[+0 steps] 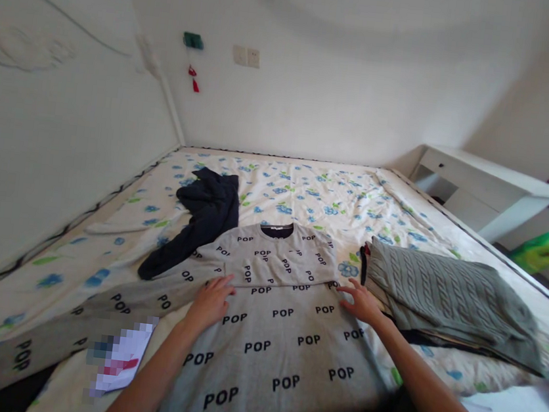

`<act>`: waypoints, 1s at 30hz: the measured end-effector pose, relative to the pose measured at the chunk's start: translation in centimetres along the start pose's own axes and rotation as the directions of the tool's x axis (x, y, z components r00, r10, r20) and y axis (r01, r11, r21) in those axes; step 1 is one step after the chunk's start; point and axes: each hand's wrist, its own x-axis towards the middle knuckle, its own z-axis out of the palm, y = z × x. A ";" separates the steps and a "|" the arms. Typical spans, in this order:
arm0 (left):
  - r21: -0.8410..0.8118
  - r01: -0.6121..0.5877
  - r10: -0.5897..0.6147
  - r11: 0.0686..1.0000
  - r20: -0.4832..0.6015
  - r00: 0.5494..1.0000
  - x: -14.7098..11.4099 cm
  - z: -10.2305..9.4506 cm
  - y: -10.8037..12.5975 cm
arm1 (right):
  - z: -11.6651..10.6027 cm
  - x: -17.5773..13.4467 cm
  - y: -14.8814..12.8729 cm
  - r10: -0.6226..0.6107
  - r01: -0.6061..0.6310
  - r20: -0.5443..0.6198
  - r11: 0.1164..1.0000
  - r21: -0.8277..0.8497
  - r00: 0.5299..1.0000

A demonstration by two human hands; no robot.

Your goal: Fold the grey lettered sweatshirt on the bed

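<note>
A grey sweater (286, 320) printed with black "POP" lettering lies spread on the bed, its dark-lined collar pointing to the far side. One sleeve (115, 300) stretches out to the lower left. Across the chest runs a folded band of the same cloth (271, 272), seemingly the other sleeve. My left hand (214, 298) rests on the sweater at the left end of this band, fingers extended. At the band's right end, my right hand (361, 302) is at the sweater's side edge with its fingers spread. Neither hand visibly grips the cloth.
A dark garment (212, 205) lies crumpled beyond the left sleeve. To the right sits a stack of folded clothes with a grey-green cable-knit (453, 292) on top. A partly blurred white item (125, 358) lies near my left forearm. White furniture (484, 190) stands beyond the bed's right edge.
</note>
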 end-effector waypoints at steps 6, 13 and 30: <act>0.047 0.014 -0.017 0.999 0.066 0.998 0.1 1.0 0.6 | 2.1 3.5 -3.2 -0.026 0.025 0.042 0.999 0.037 0.999; 0.142 0.089 -0.084 0.986 -0.046 0.995 0.1 -1.6 0.5 | 2.1 4.3 -1.9 0.163 -0.165 -0.026 0.981 -0.100 0.986; 0.241 0.197 -0.249 0.950 0.207 0.946 -0.9 -1.5 1.5 | 3.7 5.5 0.0 -0.104 0.104 -0.007 0.995 -0.011 0.995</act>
